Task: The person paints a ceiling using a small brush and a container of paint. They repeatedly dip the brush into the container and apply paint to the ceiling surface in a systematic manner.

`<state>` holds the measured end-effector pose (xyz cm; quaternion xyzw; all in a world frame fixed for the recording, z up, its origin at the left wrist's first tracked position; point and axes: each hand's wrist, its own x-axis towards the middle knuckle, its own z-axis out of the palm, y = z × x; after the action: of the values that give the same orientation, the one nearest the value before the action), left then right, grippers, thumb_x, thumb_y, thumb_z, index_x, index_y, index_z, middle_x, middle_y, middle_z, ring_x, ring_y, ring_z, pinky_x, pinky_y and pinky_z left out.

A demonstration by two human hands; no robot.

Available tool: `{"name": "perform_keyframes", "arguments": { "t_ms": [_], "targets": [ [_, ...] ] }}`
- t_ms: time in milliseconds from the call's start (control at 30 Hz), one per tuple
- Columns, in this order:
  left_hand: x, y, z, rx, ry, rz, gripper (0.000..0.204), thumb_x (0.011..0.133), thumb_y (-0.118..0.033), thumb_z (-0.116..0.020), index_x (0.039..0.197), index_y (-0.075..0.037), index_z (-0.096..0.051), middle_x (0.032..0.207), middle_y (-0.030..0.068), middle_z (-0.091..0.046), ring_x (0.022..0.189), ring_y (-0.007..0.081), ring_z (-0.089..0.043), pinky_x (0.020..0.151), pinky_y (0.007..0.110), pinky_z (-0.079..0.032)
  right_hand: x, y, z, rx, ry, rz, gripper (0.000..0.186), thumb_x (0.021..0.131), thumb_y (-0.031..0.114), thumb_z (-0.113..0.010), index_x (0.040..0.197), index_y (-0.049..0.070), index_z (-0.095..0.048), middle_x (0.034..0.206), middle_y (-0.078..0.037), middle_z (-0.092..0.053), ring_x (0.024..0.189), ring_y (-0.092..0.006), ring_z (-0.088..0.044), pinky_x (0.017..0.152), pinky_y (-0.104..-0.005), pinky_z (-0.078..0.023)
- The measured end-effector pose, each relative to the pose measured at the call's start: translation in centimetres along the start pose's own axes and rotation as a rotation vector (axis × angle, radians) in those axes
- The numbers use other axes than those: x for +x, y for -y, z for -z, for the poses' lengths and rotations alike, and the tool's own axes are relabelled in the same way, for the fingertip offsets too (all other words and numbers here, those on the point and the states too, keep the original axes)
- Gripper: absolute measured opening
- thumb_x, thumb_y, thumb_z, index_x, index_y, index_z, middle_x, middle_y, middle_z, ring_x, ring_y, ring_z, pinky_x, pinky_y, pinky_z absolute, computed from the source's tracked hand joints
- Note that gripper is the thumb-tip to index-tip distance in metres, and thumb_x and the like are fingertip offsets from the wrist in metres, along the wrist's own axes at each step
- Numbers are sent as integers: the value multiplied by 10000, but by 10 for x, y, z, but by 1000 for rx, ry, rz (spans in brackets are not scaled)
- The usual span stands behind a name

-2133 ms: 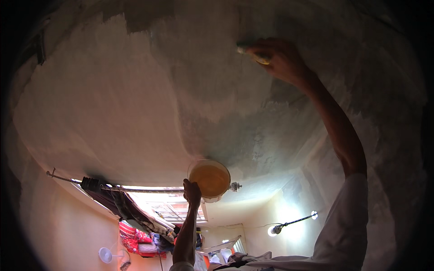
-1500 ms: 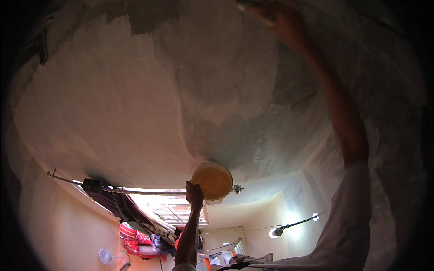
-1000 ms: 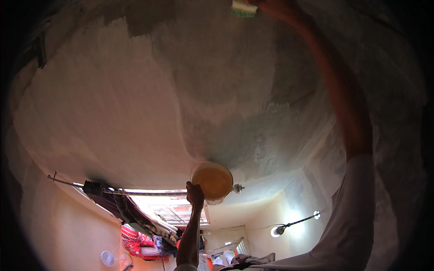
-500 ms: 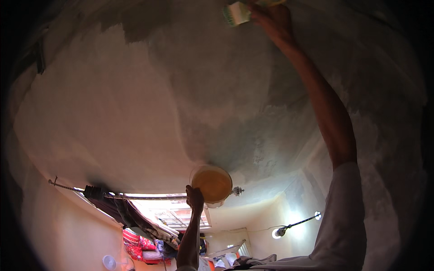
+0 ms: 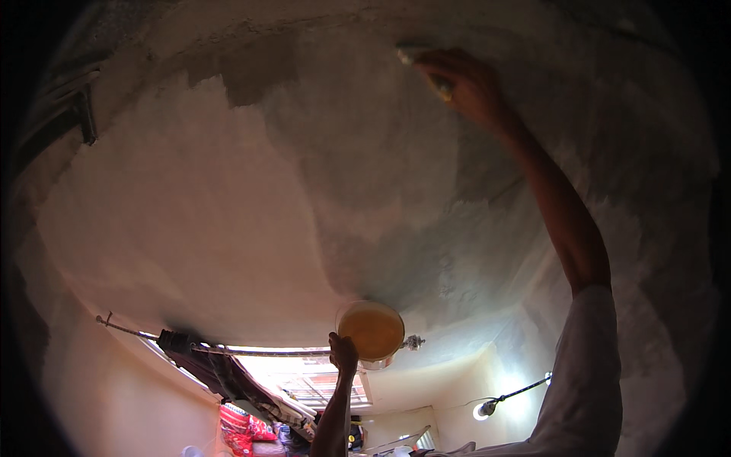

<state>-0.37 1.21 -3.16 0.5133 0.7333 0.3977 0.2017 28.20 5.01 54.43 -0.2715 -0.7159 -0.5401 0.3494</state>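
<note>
Overhead is a plastered ceiling (image 5: 175,198) in patchy pale and darker grey. My right hand (image 5: 464,87) is closed on a brush (image 5: 411,55) with a yellowish grip, raised against the darker upper area. The bristles are blurred and partly hidden by my fingers. My left hand (image 5: 343,352) grips the left side of a round bucket (image 5: 371,329), held low in the middle of the view with orange-brown liquid inside.
Below the ceiling, a curtain rod (image 5: 266,352) carries a bunched dark curtain (image 5: 186,354) before a bright barred window (image 5: 297,381). Red bedding (image 5: 240,426) shows beneath. A lit bulb (image 5: 481,410) is at lower right, and a dark bracket (image 5: 84,118) at upper left.
My right hand rose with the brush to the top edge, then came back down. The whole room has shifted down and slightly right in the picture, along with my left hand and the bucket.
</note>
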Motion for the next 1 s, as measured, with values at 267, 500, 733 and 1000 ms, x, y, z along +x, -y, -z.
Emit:
{"name": "perform_keyframes", "arguments": {
  "t_ms": [267, 500, 733, 1000],
  "targets": [
    [-2, -6, 8, 41, -19, 39, 282, 863, -246, -516, 1008, -19, -432, 970, 218, -580, 893, 425, -597, 752, 525, -447, -132, 123, -13, 343, 528, 29, 430, 675, 86, -758, 1077, 169, -628, 1151, 18, -612, 912, -214, -628, 789, -346, -547],
    [0, -5, 1, 40, -12, 28, 287, 859, -253, -508, 1000, -16, -428, 951, 220, -582, 868, 409, -603, 740, 517, -453, -80, 68, -16, 396, 415, -167, 217, 802, 178, -673, 1018, 162, -687, 972, -60, -684, 871, -256, -664, 775, -371, -524],
    [2, 2, -5, -16, -18, -29, 291, 856, -254, -510, 1009, -20, -429, 967, 221, -578, 875, 406, -601, 726, 513, -457, 11, 0, 7, 213, -40, -114, 267, 789, 110, -687, 1053, 154, -676, 1016, -54, -676, 905, -249, -651, 796, -331, -522],
    [4, 3, -3, 59, 16, 19, 306, 876, -266, -501, 1035, -16, -422, 1008, 223, -579, 918, 419, -608, 768, 519, -471, -120, 81, -16, 244, 79, -12, 361, 696, 36, -699, 1040, 140, -661, 1156, -75, -593, 1016, -256, -596, 791, -346, -525]
  ]
}}
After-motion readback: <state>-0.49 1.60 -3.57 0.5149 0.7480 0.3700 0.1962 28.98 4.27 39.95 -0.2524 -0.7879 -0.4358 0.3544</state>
